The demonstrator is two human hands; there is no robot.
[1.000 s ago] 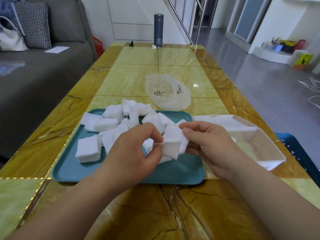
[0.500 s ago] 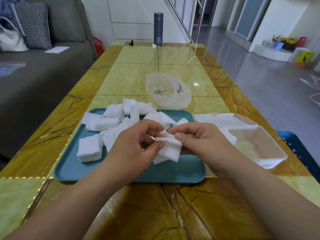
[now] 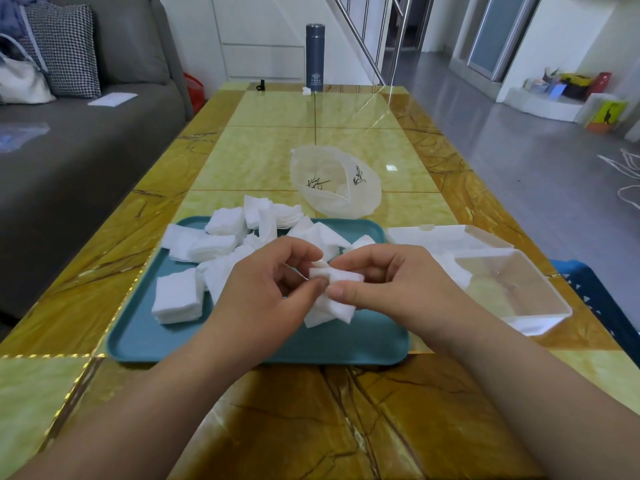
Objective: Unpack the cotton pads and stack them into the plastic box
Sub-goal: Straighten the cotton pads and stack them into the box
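1. Two hands meet over the tray. The left hand and the right hand each have a grip pinching one small bunch of cotton pads, I think to square it up.
2. Many loose pads lie on the tray, likely so none slide off the desk.
3. The plastic box sits open just beside the tray's right edge. There is free room above it.
4. A bag waits behind the tray, out of the way.

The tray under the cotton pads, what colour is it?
The tray is teal, a blue-green; the head view shows it.
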